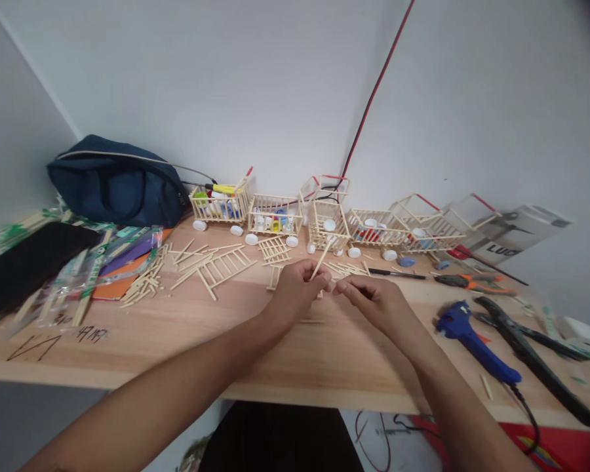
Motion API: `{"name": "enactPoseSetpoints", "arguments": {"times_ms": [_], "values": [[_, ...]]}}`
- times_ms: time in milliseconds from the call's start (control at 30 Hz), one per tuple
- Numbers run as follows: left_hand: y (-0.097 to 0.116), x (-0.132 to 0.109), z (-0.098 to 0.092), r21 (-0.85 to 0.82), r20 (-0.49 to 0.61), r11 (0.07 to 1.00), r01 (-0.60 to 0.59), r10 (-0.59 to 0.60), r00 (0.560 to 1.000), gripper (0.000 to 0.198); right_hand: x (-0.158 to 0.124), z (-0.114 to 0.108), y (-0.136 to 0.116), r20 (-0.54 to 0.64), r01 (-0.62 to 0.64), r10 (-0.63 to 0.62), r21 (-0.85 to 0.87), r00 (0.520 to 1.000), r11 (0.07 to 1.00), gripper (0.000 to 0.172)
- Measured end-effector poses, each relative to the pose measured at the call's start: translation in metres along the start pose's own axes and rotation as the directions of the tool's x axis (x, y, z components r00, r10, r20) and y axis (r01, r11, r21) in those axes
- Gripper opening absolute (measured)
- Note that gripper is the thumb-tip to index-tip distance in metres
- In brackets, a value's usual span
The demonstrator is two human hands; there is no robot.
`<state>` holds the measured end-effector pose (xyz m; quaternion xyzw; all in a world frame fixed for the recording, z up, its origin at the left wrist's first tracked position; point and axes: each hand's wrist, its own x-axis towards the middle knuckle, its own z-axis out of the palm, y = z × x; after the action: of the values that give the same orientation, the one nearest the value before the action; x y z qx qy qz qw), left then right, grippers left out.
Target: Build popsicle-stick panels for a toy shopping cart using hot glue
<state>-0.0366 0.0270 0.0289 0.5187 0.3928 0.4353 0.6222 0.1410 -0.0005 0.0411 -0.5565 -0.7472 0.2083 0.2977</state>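
My left hand (297, 288) is closed on a thin wooden stick (321, 258), which slants up and to the right out of its fingers. Close beside it, my right hand (373, 298) has thumb and fingers pinched together; whatever they may hold is too small to make out. Both hands are above the wooden table (295, 360). A ladder-like stick frame (226, 265) lies left of my hands, and a small stick grid (274, 250) is just beyond them. One loose stick (312, 321) lies below my left hand.
Miniature stick carts (275, 216) with white wheels line the wall. Cut sticks (145, 282), a blue bag (120, 183) and a black phone-like slab (34, 262) are at left. At right lie a blue glue gun (476, 344), orange-handled pliers (472, 282) and a large black-handled tool (535, 360).
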Motion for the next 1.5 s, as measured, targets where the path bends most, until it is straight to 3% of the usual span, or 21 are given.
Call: {"name": "enactPoseSetpoints", "arguments": {"times_ms": [133,233,333,400,467,533,600,667,733,833,1000,1067,1200,1367,1500], "values": [[0.001,0.0,0.0,-0.028,0.021,0.999,0.034,-0.033,0.999,0.012,-0.001,-0.007,-0.005,0.006,0.051,-0.051,-0.165,0.999,0.985,0.027],[0.005,-0.001,0.001,-0.123,0.0,0.987,0.099,-0.1,0.995,0.012,-0.004,-0.008,-0.011,-0.127,0.095,-0.132,-0.26,0.983,0.961,0.018],[0.01,0.0,-0.001,-0.232,-0.047,0.97,0.073,-0.086,0.995,0.013,-0.013,-0.005,-0.022,-0.382,0.169,-0.287,-0.312,0.878,0.935,0.016],[0.012,0.002,-0.004,-0.304,-0.079,0.952,0.026,-0.053,0.995,0.013,-0.019,-0.001,-0.029,-0.458,0.205,-0.312,-0.27,0.833,0.941,0.013],[0.014,0.004,-0.008,-0.366,-0.095,0.931,0.004,-0.042,0.995,0.011,-0.021,0.004,-0.03,-0.426,0.16,-0.194,-0.114,0.884,0.98,0.019],[0.015,0.006,-0.011,-0.4,-0.092,0.916,0.008,-0.049,0.995,0.011,-0.017,0.008,-0.025,-0.323,0.025,0.02,0.133,0.946,0.991,0.024],[0.015,0.007,-0.013,-0.405,-0.079,0.914,0.02,-0.057,0.995,0.01,-0.007,0.01,-0.018,-0.239,-0.067,0.174,0.398,0.955,0.915,0.028],[0.014,0.008,-0.013,-0.395,-0.071,0.918,0.028,-0.061,0.996,0.01,0.003,0.009,-0.012,-0.238,-0.046,0.223,0.579,0.945,0.814,0.03],[0.012,0.008,-0.013,-0.378,-0.071,0.925,0.029,-0.061,0.996,0.01,0.012,0.008,-0.01,-0.291,0.016,0.23,0.65,0.929,0.76,0.027],[0.011,0.009,-0.013,-0.37,-0.093,0.929,0.021,-0.059,0.994,0.01,0.02,0.006,-0.011,-0.352,0.071,0.212,0.643,0.912,0.763,0.027],[0.017,0.014,-0.018,-0.401,-0.144,0.916,0.011,-0.075,0.987,0.011,0.028,0.004,-0.011,-0.18,-0.055,0.203,0.603,0.962,0.796,0.04],[0.02,0.017,-0.023,-0.373,-0.113,0.928,0.023,-0.07,0.991,0.011,0.034,0.004,-0.01,-0.166,-0.078,0.229,0.622,0.959,0.779,0.038],[0.027,0.024,-0.034,-0.219,-0.1,0.976,0.021,-0.044,0.994,0.007,0.049,0.002,-0.013,-0.323,0.076,0.22,0.699,0.92,0.711,0.034],[0.038,0.03,-0.047,-0.051,-0.292,0.994,-0.098,0.079,0.953,0.01,0.061,-0.008,-0.018,-0.527,0.248,0.061,0.494,0.848,0.833,0.029],[0.038,0.038,-0.064,0.097,-0.285,0.99,-0.102,0.126,0.95,0.011,0.066,-0.011,-0.011,-0.564,0.264,-0.005,0.378,0.826,0.888,0.032]]}}
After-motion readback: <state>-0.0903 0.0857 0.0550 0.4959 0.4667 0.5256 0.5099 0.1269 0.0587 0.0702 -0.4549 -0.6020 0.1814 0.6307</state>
